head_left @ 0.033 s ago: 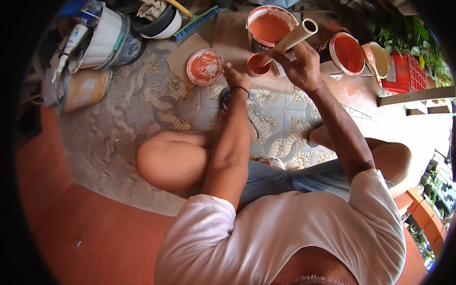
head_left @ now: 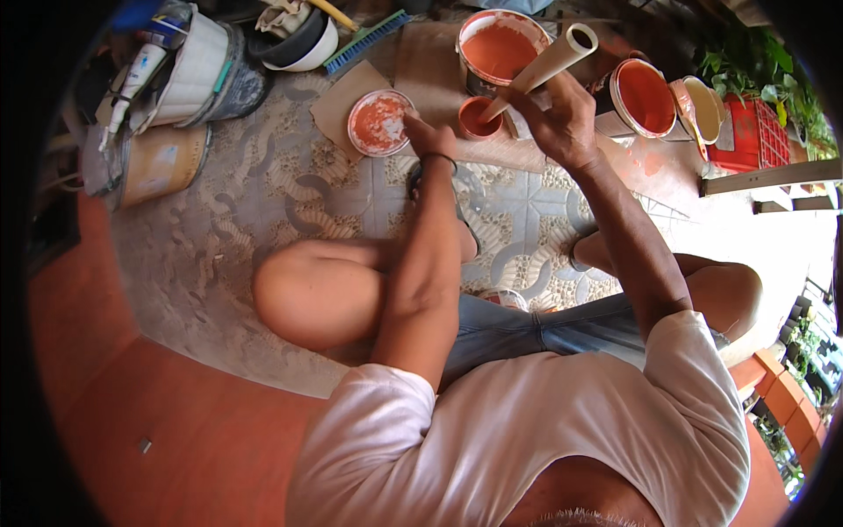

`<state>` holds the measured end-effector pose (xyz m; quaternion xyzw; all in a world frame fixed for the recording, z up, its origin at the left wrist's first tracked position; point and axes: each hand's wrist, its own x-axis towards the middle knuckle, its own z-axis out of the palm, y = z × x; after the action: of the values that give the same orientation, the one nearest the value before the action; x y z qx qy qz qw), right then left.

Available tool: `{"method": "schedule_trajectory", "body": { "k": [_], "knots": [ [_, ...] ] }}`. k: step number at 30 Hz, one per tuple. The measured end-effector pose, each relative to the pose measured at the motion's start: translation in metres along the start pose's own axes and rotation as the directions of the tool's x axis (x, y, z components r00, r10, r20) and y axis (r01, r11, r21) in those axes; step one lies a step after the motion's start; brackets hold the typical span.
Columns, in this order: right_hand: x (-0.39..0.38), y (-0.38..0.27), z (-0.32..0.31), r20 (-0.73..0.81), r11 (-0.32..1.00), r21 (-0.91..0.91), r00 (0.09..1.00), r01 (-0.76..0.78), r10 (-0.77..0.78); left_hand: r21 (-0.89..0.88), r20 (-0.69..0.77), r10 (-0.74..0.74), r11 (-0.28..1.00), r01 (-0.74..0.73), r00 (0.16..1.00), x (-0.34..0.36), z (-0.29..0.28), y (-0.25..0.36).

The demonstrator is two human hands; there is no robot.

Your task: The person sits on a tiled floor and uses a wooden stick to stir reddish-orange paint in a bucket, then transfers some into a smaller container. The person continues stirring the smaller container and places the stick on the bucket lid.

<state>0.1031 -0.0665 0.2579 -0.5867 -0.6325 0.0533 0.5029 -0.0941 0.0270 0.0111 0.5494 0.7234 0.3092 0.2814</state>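
Observation:
My right hand (head_left: 562,123) is closed around a cream-coloured plastic pipe (head_left: 555,61). The pipe leans up to the right with its hollow end showing, and its lower end reaches into a small orange-red paint cup (head_left: 479,128). On the left, my left hand (head_left: 430,139) reaches to the right edge of a round lid (head_left: 373,121) smeared with orange and white paint. One finger or the thumb lies over the lid's edge; the other fingers are hidden and the hand is blurred. Beneath the lid is a brown cardboard piece (head_left: 329,104).
A large bucket of orange paint (head_left: 500,53) stands behind the cup. An orange-stained tub (head_left: 644,98), a brush (head_left: 689,114) and a red crate (head_left: 751,136) are at the right. White buckets (head_left: 191,70) and a blue scrubbing brush (head_left: 364,44) sit at the upper left, on patterned tiles (head_left: 342,198).
My left hand has moved slightly left, its fingertip now over the lid's edge. The right hand still holds the pipe, whose upper end has shifted a little to the right.

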Motion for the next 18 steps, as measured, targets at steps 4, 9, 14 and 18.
{"method": "schedule_trajectory", "body": {
  "k": [4,9,14,18],
  "knots": [
    [-0.006,0.015,-0.008,0.067,0.983,-0.057,0.981,-0.177,0.181,-0.499,-0.128,0.094,0.854,-0.146,0.987,0.053,-0.068,0.132],
    [-0.006,0.018,0.003,0.139,0.975,-0.043,0.965,-0.219,0.223,-0.727,0.061,0.426,0.638,-0.252,0.903,0.089,-0.197,0.255],
    [-0.001,0.007,-0.003,0.11,0.973,0.046,0.969,-0.228,0.222,-0.676,0.042,0.759,0.501,-0.541,0.65,0.041,-0.3,0.331],
    [-0.007,0.022,-0.006,0.09,0.967,0.108,0.971,-0.231,0.221,-0.676,0.055,0.586,0.618,-0.402,0.808,0.046,-0.267,0.298]
  ]
}}
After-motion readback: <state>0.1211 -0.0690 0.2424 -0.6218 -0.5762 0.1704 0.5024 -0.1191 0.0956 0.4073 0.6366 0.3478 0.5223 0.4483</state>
